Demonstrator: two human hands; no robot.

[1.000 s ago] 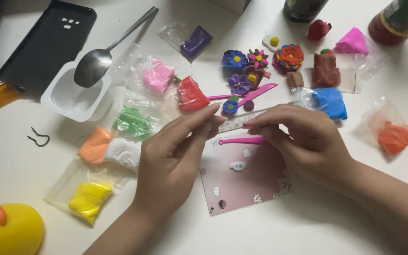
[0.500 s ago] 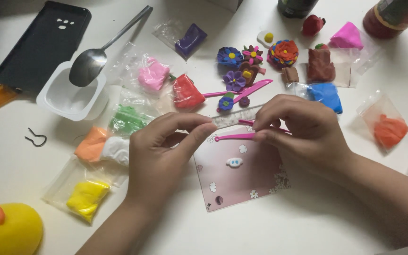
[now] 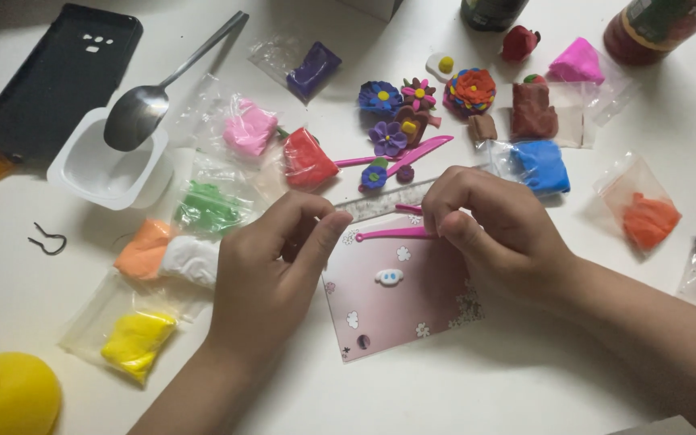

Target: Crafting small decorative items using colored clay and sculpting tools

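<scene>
The right hand [image 3: 497, 234] pinches a thin pink modelling tool [image 3: 392, 234] over the pink card [image 3: 400, 302] on the white table [image 3: 525, 387]. The left hand [image 3: 271, 270] is curled with fingertips pressed together just left of the tool's tip; whether it grips anything I cannot tell

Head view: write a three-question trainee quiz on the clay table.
1. True or false: the spoon rests on the white cup.
2. Which clay lies closest to the yellow duck? A) blue B) yellow C) orange
3. What tool does the right hand hold over the pink card?

Key: 1 true. 2 B, the yellow clay. 3 A thin pink tool; the left hand is beside it.
</scene>
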